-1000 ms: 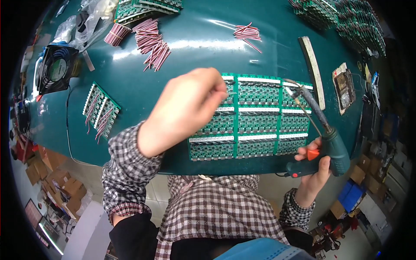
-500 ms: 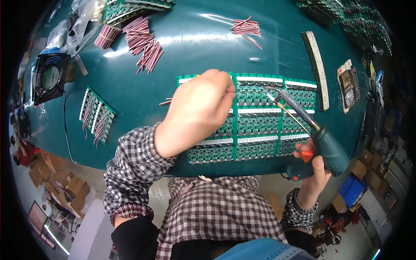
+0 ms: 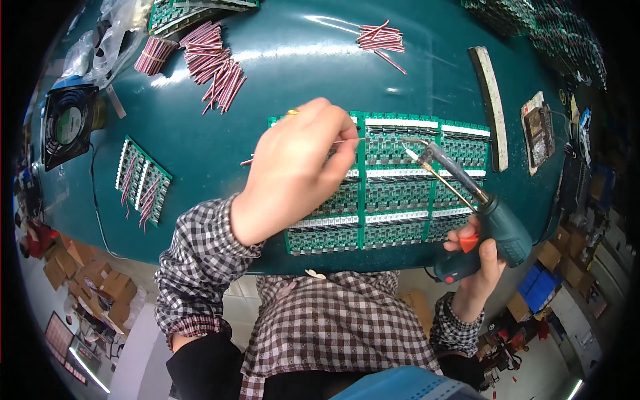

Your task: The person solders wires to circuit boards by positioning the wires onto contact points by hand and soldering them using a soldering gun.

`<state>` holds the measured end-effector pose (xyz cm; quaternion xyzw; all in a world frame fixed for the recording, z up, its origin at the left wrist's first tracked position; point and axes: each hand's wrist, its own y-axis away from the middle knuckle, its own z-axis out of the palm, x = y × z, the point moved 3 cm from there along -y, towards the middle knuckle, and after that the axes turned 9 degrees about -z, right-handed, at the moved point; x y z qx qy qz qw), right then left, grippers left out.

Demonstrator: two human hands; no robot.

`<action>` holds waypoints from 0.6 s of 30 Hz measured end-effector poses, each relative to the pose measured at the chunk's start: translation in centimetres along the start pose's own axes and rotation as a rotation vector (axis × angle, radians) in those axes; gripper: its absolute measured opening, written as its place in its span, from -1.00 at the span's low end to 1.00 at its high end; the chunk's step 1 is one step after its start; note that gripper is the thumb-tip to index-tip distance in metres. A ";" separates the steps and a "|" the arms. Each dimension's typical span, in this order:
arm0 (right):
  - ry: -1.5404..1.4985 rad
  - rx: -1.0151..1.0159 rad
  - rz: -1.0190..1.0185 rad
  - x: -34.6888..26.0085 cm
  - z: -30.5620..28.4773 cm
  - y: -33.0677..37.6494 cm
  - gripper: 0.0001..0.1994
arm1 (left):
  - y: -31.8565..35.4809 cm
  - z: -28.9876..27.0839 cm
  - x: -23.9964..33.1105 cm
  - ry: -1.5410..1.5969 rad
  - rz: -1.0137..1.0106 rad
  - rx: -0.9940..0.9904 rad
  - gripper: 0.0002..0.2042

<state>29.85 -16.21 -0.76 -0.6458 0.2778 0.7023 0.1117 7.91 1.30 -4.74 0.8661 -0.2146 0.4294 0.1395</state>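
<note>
My left hand (image 3: pixel 293 167) hovers over the left part of a panel of green circuit boards (image 3: pixel 399 193). Its thumb and forefinger pinch a thin wire (image 3: pixel 350 140); a red-and-white wire end (image 3: pixel 247 162) sticks out on the hand's other side. In my right hand (image 3: pixel 490 267) is a dark green soldering gun (image 3: pixel 503 230) with a red trigger, gripped by the handle. Its hot tip and a thin feed tube point left above the panel's upper middle board, a short way from the pinched wire. My left hand hides the panel's upper left board.
Bundles of red-and-white wires (image 3: pixel 207 57) lie at the far left, with a smaller pile (image 3: pixel 381 39) at the far middle. A small board with wires (image 3: pixel 143 180) and a black fan (image 3: pixel 67 125) sit left. A pale strip (image 3: pixel 490 107) and a soldering tray (image 3: pixel 537 133) are right.
The soldering gun has shifted slightly left, its tip closer to my left hand. My left hand has turned a little, so more of the pinched wire shows.
</note>
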 end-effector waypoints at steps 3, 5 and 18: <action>-0.100 0.032 -0.010 1.0 -0.3 0.0 -0.51 | 0.3 -0.7 0.3 -0.164 0.222 0.149 -0.87; -0.189 0.057 -0.001 1.7 -0.4 -0.3 -0.52 | 0.9 0.0 -0.8 -0.177 0.217 0.096 -0.85; -0.304 0.060 -0.034 2.8 -0.4 0.1 -0.55 | 0.8 1.0 -2.1 -0.052 0.311 0.064 -0.85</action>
